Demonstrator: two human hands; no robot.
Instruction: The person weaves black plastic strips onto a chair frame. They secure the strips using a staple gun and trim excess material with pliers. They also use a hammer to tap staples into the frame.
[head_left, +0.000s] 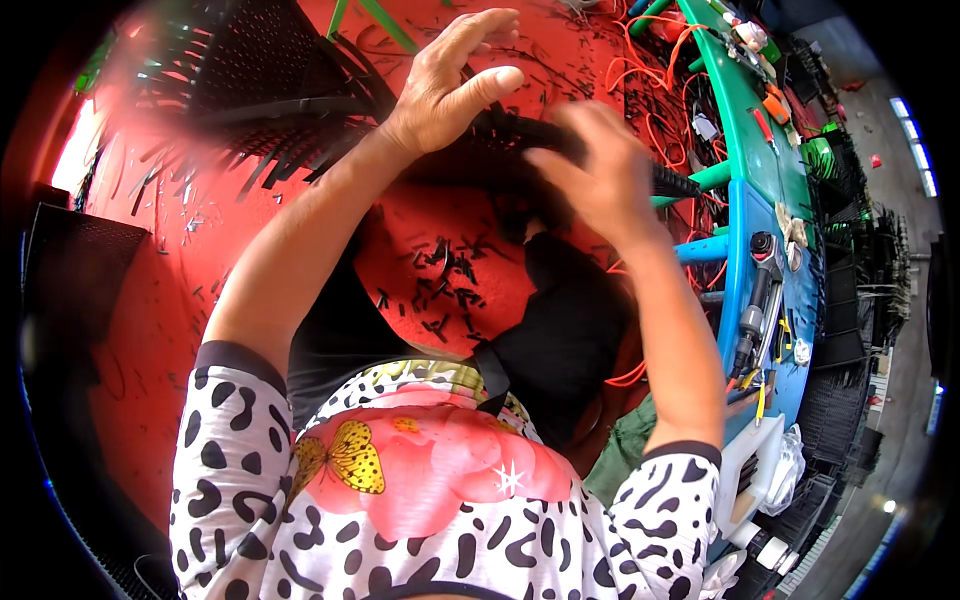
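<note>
My left hand (452, 88) is raised at the top centre, with its fingers stretched out and the thumb apart, holding nothing I can see. Behind it is a dark, woven black piece (265, 85), like plastic rattan, with many loose strips (275, 165) fringing its lower edge. To the right, my right hand (608, 175) is blurred by motion. Its thumb and fingers stand apart in front of the dark woven edge (672, 181), and I cannot tell whether they touch it.
Black strip offcuts (447, 262) litter the red floor (235, 250). At right stands a green and blue workbench (738, 250) bearing a power tool (755, 310), pliers and an orange-handled tool (776, 106). Orange hoses (640, 72) tangle beside it. A dark woven panel (85, 260) stands at left.
</note>
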